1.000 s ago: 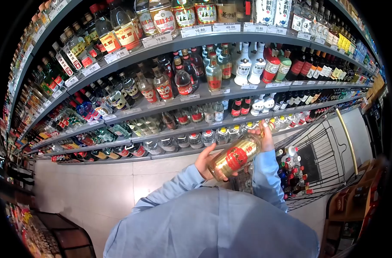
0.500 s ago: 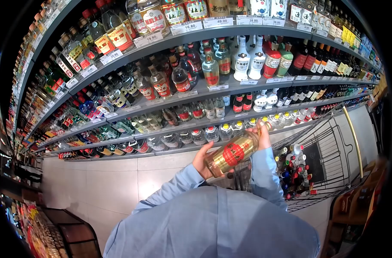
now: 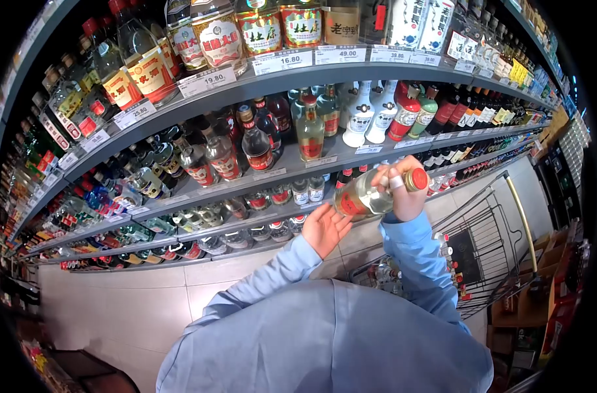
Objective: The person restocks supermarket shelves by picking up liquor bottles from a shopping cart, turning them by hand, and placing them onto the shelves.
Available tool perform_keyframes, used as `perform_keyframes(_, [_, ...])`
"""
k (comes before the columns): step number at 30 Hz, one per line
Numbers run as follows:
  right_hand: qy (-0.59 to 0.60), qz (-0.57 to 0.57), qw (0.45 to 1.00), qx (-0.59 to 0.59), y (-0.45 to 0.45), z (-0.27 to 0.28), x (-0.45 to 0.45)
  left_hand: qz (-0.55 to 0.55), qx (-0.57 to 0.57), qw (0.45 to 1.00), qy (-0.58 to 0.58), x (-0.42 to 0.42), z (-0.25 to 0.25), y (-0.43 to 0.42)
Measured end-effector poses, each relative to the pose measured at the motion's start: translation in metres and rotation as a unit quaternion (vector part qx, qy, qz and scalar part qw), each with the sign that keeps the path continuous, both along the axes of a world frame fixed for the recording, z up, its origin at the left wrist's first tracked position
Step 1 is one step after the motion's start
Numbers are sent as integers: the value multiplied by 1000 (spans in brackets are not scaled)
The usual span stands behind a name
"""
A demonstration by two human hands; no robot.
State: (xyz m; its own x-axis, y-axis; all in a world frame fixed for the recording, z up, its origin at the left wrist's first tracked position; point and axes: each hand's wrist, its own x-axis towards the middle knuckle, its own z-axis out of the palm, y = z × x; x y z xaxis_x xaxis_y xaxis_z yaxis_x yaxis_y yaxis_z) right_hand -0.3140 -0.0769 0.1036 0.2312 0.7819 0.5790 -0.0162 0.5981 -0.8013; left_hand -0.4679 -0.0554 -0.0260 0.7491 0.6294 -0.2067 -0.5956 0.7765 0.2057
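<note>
My right hand point(image 3: 408, 190) is closed around the neck of a clear glass bottle point(image 3: 375, 200) with a red screw cap and a red and gold label. The bottle is tilted, its cap toward me and its base toward the shelves. Just below the base is my left hand point(image 3: 324, 230), palm up with the fingers stretched out. Whether those fingertips touch the glass, I cannot tell. Beyond the bottle, on the middle shelf, stands a clear bottle with a red label point(image 3: 311, 134), beside white ceramic-looking bottles point(image 3: 359, 118).
Curved grey shelves point(image 3: 265, 80) packed with bottles and price tags stretch across the front. A wire shopping cart point(image 3: 501, 229) with several bottles inside stands to my right. Cardboard boxes point(image 3: 534, 295) are at far right, and a dark-framed bin point(image 3: 92, 373) is at lower left.
The bottle has risen toward the shelves and turned, its cap now facing me. My left hand has opened from around its lower body. The view has shifted nearer the shelves.
</note>
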Motion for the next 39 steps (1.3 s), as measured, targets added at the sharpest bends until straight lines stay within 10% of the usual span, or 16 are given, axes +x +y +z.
perform_keyframes(15, [-159, -19, 987, -3, 133, 6, -12, 8, -46, 991, -127, 31, 13, 119])
perform_keyframes(23, [-128, 6, 991, -43, 178, -11, -1, 37, 84, 992, 82, 12, 9, 140])
perform_keyframes(30, [-94, 29, 993, -60, 210, -31, 14, 283, 300, 852, 322, -14, -12, 166])
perform_keyframes(35, [-61, 99, 988, -105, 226, -38, 20, 321, 493, 664, 462, -13, -20, 188])
perform_keyframes(39, [-33, 104, 988, -105, 241, -46, 25, 249, 500, 652, 512, -16, -18, 197])
